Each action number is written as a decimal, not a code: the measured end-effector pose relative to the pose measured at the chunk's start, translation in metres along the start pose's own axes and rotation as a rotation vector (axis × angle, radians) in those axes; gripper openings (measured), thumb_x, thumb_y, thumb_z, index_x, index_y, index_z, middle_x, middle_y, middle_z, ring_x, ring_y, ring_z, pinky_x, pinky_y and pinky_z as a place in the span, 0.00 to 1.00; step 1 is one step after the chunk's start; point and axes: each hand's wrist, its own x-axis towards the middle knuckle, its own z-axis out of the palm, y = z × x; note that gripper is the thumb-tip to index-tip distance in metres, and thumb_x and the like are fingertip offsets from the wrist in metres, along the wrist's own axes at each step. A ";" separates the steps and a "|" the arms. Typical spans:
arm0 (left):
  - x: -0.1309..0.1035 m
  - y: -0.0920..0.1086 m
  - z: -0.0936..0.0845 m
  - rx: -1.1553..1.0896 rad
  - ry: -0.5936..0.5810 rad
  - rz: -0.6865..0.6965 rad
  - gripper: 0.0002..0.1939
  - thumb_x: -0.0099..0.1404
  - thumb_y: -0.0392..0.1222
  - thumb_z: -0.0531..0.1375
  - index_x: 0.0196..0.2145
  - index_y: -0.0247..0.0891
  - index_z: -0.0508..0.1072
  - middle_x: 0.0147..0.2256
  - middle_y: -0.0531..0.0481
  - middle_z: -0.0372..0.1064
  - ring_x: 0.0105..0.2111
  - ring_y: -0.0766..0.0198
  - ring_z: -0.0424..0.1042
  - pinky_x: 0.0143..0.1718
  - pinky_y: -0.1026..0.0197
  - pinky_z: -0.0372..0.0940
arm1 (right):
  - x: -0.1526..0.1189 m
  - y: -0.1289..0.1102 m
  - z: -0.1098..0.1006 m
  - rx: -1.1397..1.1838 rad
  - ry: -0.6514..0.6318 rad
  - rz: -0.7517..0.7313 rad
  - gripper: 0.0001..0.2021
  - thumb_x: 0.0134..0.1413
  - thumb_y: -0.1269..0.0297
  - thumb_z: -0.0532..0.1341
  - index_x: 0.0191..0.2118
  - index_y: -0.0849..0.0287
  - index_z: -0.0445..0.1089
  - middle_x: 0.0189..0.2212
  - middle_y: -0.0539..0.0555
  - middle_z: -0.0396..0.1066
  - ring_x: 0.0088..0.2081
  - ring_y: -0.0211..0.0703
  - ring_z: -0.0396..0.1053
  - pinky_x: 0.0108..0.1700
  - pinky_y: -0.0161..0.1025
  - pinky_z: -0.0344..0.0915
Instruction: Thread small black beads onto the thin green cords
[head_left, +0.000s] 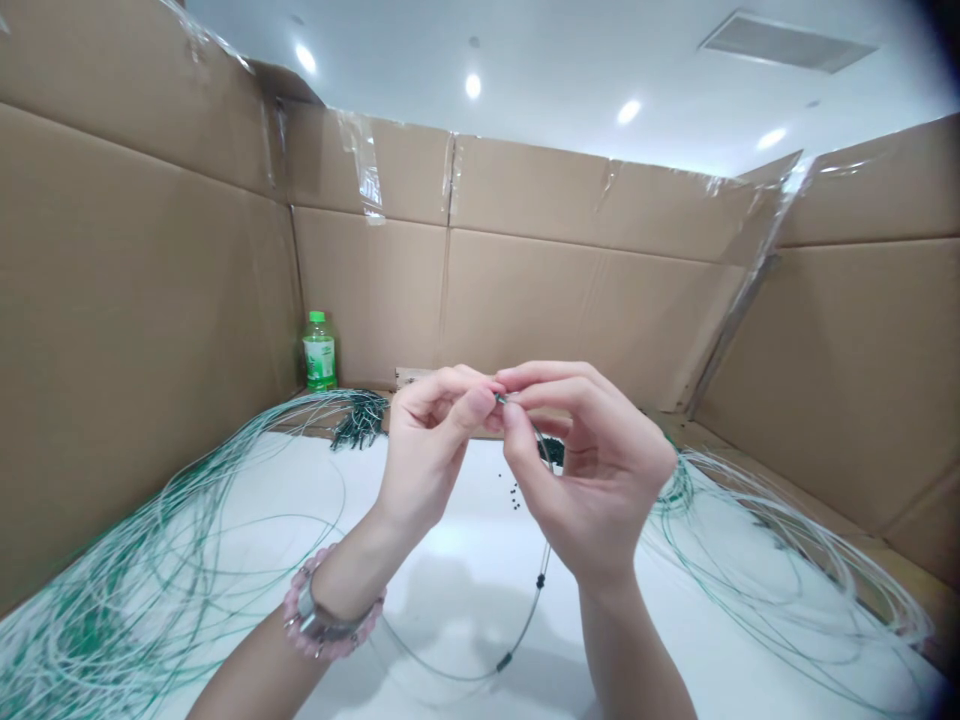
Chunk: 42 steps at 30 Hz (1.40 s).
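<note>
The thin cable point(528, 624) is up in the air above the middle of the desk point(469, 525), its small green end piece point(500, 399) caught between the person's two hands while the rest hangs in a loose curve below. From where I stand it looks very light, springy rather than limp, and smooth enough to roll or slide between bare fingers. I would take it right beside the end piece, with the pads of thumb and forefinger, since a hold farther down would probably let the tip swing about. The left hand point(429, 435) pinches at the end piece, thumb against forefinger; the right hand point(596, 465) meets it there with thumb and fingers drawn together, the cable running down behind them. Exactly which fingertip presses where, I cannot tell. Along the hanging curve are an upper dark sleeve point(540, 581) and a lower dark sleeve point(504, 661), firmer-looking spots for a steadying hold. Beyond the hands, a few black specks point(515, 495) lie on the desk, near a dark pile point(554, 451) partly hidden by the right hand. A left bundle of strands point(187, 520) and a right bundle point(757, 560) spread at the sides, tangle-prone by the look of them. Farther back, a green bottle point(320, 358) stands upright by the cardboard wall point(525, 300).
</note>
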 end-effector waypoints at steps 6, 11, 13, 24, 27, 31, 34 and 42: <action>0.000 -0.002 -0.006 0.106 -0.037 0.054 0.04 0.56 0.43 0.64 0.26 0.43 0.77 0.26 0.54 0.70 0.25 0.71 0.70 0.27 0.69 0.69 | 0.000 0.004 -0.002 0.005 -0.012 0.018 0.11 0.44 0.81 0.61 0.30 0.58 0.70 0.34 0.51 0.71 0.35 0.38 0.71 0.30 0.35 0.74; 0.002 -0.006 -0.010 0.142 -0.043 0.049 0.04 0.57 0.43 0.63 0.26 0.44 0.77 0.26 0.54 0.70 0.25 0.71 0.69 0.27 0.68 0.68 | 0.002 0.010 -0.002 0.016 -0.016 0.032 0.11 0.43 0.82 0.61 0.30 0.58 0.70 0.33 0.51 0.72 0.35 0.39 0.71 0.30 0.35 0.73; 0.003 -0.007 -0.011 0.136 -0.038 0.042 0.04 0.57 0.42 0.63 0.26 0.43 0.77 0.26 0.54 0.70 0.25 0.72 0.69 0.27 0.68 0.67 | 0.003 0.012 -0.001 0.032 -0.018 0.030 0.11 0.43 0.82 0.61 0.30 0.58 0.71 0.33 0.52 0.72 0.35 0.39 0.71 0.29 0.35 0.73; 0.001 -0.004 -0.007 0.067 -0.043 0.052 0.04 0.58 0.42 0.63 0.27 0.43 0.77 0.24 0.55 0.69 0.25 0.75 0.67 0.29 0.73 0.66 | 0.004 0.006 -0.003 0.042 -0.050 0.067 0.10 0.44 0.81 0.61 0.29 0.59 0.71 0.32 0.51 0.72 0.33 0.37 0.71 0.26 0.33 0.72; 0.000 -0.004 -0.006 0.044 -0.049 0.049 0.04 0.58 0.42 0.62 0.27 0.42 0.77 0.24 0.55 0.69 0.25 0.75 0.67 0.29 0.74 0.66 | 0.004 0.004 -0.002 0.038 -0.036 0.062 0.10 0.44 0.82 0.62 0.29 0.59 0.71 0.33 0.51 0.72 0.34 0.37 0.71 0.27 0.33 0.73; -0.001 -0.004 -0.004 0.017 -0.051 0.039 0.05 0.59 0.42 0.62 0.27 0.40 0.77 0.25 0.55 0.68 0.25 0.77 0.67 0.29 0.75 0.66 | 0.002 0.006 0.000 0.038 0.006 0.018 0.09 0.44 0.82 0.61 0.29 0.60 0.71 0.32 0.51 0.72 0.34 0.37 0.71 0.28 0.33 0.73; -0.002 -0.003 -0.002 -0.022 -0.036 0.008 0.06 0.58 0.42 0.62 0.27 0.39 0.77 0.24 0.56 0.68 0.25 0.78 0.67 0.29 0.76 0.66 | 0.002 0.006 0.001 0.041 0.008 0.004 0.10 0.44 0.82 0.61 0.29 0.60 0.71 0.32 0.51 0.72 0.33 0.37 0.71 0.28 0.33 0.74; -0.004 -0.002 0.005 -0.208 0.052 -0.130 0.07 0.55 0.42 0.64 0.25 0.36 0.77 0.21 0.58 0.68 0.21 0.80 0.66 0.28 0.78 0.67 | 0.001 0.010 0.004 0.042 0.048 -0.022 0.10 0.44 0.83 0.61 0.29 0.61 0.71 0.32 0.51 0.73 0.33 0.36 0.71 0.29 0.34 0.74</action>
